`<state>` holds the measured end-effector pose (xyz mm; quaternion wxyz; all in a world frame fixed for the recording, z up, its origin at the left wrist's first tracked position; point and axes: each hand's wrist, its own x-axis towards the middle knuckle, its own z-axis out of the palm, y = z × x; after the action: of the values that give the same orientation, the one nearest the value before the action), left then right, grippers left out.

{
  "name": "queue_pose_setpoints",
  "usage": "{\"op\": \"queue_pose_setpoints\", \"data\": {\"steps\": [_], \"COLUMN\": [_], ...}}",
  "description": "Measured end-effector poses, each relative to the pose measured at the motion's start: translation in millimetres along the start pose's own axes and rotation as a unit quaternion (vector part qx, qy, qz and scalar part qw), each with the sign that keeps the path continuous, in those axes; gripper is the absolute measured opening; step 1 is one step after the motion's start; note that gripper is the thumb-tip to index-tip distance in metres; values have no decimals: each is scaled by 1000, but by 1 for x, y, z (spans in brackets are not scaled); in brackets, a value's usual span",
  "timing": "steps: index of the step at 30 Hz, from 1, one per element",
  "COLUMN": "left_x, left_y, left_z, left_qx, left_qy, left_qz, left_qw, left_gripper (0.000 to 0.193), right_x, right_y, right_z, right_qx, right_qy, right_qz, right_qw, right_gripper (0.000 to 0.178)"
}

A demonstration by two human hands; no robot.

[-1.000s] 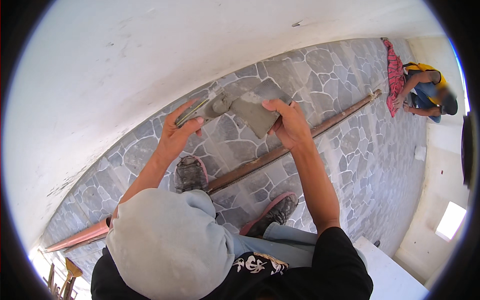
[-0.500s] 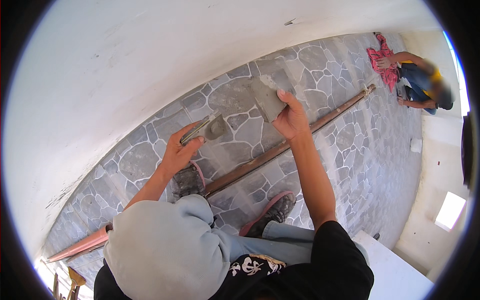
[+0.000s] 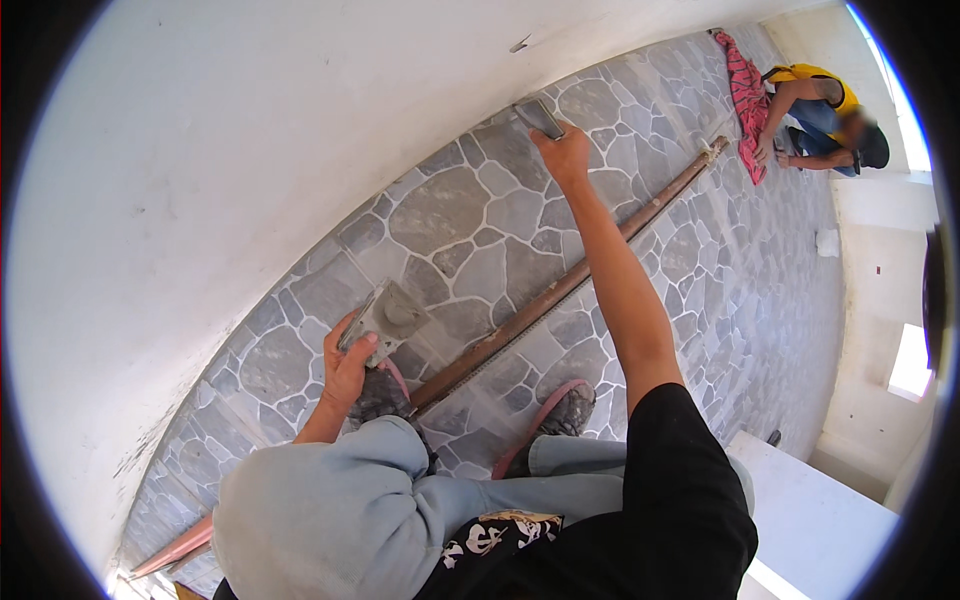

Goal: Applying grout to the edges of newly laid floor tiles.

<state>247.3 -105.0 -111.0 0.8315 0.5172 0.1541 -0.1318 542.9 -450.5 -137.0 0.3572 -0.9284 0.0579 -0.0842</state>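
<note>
Head | right hand (image 3: 562, 155) outstretched, gripping flat tool (image 3: 540, 118) | left hand (image 3: 346, 365) nearer, gripping gray board (image 3: 384, 320)

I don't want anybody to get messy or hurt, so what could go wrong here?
The grey paste sits on the tool in the left hand; if that tips, the paste might plop onto the patterned floor. The brown pole lies close beside the left shoe, so a careless step could mean a trip. The right hand holds a flat blade close to the white wall, which it might scrape.

A brown pole (image 3: 520, 316) lies near a pink striped cloth (image 3: 746, 105) beside a crouching co-worker (image 3: 818, 100).
</note>
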Motion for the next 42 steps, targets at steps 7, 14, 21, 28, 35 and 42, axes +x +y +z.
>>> {"op": "queue_pose_setpoints", "data": {"steps": [7, 14, 21, 28, 35, 42], "left_x": [-21, -30, -27, -23, -23, -21], "left_y": [1, -11, -13, -15, -13, -19], "left_z": [0, -9, -14, -3, -9, -7], "left_qx": [57, 134, 124, 77, 55, 50], "left_qy": [9, 13, -4, 21, 30, 39], "left_qz": [3, 33, 32, 20, -4, 2], "left_qw": [998, 990, 992, 997, 998, 998], "left_gripper": [44, 42, 43, 46, 45, 45], "right_x": [-7, -58, -40, -12, -22, -25], "right_y": [8, -33, -30, 1, -18, -17], "right_z": [25, 48, 28, 29, 28, 35], "right_qx": [-47, -98, -38, -73, -44, -105], "right_qy": [17, 20, 26, 37, -26, 24], "right_qz": [-115, -221, -133, -123, -120, -134], "right_qw": [992, 970, 990, 989, 991, 985], "right_gripper": [42, 50, 45, 44, 46, 54]}}
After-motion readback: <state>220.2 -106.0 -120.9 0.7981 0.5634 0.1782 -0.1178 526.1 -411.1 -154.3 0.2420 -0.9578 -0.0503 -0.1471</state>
